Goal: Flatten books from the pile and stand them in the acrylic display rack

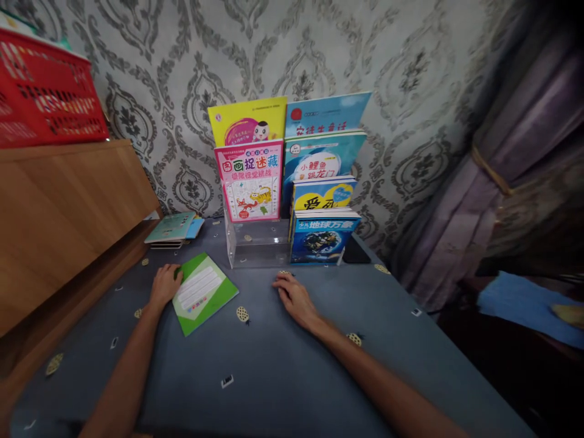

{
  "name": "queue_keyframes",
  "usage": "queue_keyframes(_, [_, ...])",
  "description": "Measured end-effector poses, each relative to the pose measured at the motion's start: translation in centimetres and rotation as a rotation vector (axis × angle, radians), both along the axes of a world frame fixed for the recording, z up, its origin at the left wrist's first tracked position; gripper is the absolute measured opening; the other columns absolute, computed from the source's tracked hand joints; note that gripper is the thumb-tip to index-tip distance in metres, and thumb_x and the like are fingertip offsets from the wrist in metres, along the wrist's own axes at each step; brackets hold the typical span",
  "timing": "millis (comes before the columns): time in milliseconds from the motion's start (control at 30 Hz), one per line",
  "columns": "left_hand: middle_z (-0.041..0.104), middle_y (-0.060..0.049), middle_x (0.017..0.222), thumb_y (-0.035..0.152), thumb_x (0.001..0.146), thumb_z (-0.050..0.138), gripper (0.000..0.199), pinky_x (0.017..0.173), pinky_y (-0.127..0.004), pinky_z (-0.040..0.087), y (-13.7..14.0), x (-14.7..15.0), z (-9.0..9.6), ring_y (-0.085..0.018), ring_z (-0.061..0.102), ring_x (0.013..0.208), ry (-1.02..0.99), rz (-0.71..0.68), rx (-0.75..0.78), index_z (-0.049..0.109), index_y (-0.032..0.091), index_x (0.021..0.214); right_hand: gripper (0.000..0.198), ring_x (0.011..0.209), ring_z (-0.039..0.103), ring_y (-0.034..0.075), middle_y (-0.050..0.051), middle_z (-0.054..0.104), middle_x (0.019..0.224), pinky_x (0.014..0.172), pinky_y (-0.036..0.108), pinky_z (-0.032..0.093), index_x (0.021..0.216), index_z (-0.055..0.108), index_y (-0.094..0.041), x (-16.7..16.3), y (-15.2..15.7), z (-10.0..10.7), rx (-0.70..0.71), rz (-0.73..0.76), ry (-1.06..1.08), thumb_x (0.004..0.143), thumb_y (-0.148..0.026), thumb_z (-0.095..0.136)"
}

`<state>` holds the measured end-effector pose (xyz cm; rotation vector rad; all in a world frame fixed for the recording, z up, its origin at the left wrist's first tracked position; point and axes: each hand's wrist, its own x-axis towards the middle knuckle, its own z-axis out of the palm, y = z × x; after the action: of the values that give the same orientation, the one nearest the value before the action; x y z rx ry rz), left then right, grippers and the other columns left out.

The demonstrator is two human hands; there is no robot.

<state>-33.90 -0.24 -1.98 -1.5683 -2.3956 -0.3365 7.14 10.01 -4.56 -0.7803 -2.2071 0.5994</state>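
A green book (201,292) with a pale panel on its cover lies slanted on the cloth-covered table. At its upper left edge is my left hand (165,286), fingers closed on that edge with the thumb over the cover. My right hand (296,299) rests on the tablecloth (274,371) in front of a clear acrylic book rack (258,254). Its fingers are loosely stretched out and hold nothing. The rack carries a pink picture book (250,182) and a yellow book (249,118) on the left, and blue books (322,240) in stepped rows on the right.
A small stack of books (171,228) lies at the back left, beside a wooden cabinet (73,207) with a red basket (50,91) on top. Behind the rack's right end is a dark flat object (356,250). A purple curtain (460,213) hangs at right, near blue cloth (524,310).
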Motion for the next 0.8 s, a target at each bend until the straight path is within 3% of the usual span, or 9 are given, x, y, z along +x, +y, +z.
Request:
queue_keyframes(233, [0.071,-0.009,0.088,0.036,0.091,0.035,0.037,0.08,-0.031,0.045,-0.9,1.0,1.2,-0.024,0.062,0.088,-0.061,-0.002,0.107,0.066,0.019,0.077,0.03,0.11,0.067,0.024,0.013,0.067,0.119,0.097,0.042,0.054,0.102,0.074,-0.019,-0.2,0.0,0.1,0.016,0.001,0.015,0.089,-0.008,0.049])
queue_keyframes(433, [0.064,-0.003,0.069,0.047,0.089,0.033,0.044,0.064,-0.027,0.036,-1.0,1.9,1.9,-0.018,0.057,0.068,-0.224,-0.07,0.097,0.063,0.019,0.073,0.03,0.111,0.067,0.024,0.013,0.068,0.12,0.097,0.041,0.054,0.104,0.074,-0.019,-0.1,0.0,-0.1,0.015,-0.013,0.02,0.09,-0.009,0.049])
queue_keyframes(567, [0.058,-0.001,0.061,0.052,0.087,0.032,0.047,0.061,-0.027,0.033,-0.8,2.8,2.5,-0.016,0.054,0.062,-0.253,-0.177,-0.019,0.057,0.02,0.064,0.031,0.111,0.067,0.024,0.013,0.068,0.119,0.098,0.042,0.054,0.105,0.074,-0.02,-0.1,0.1,-0.1,0.016,-0.008,0.032,0.09,-0.008,0.05])
queue_keyframes(800, [0.07,-0.004,0.073,0.055,0.087,0.039,0.046,0.065,-0.029,0.038,-0.9,5.1,3.6,-0.021,0.062,0.068,-0.258,-0.264,-0.194,0.068,0.021,0.092,0.031,0.113,0.066,0.024,0.013,0.069,0.12,0.099,0.043,0.053,0.108,0.074,-0.02,-0.1,-0.1,0.1,0.005,-0.005,0.036,0.091,-0.01,0.05])
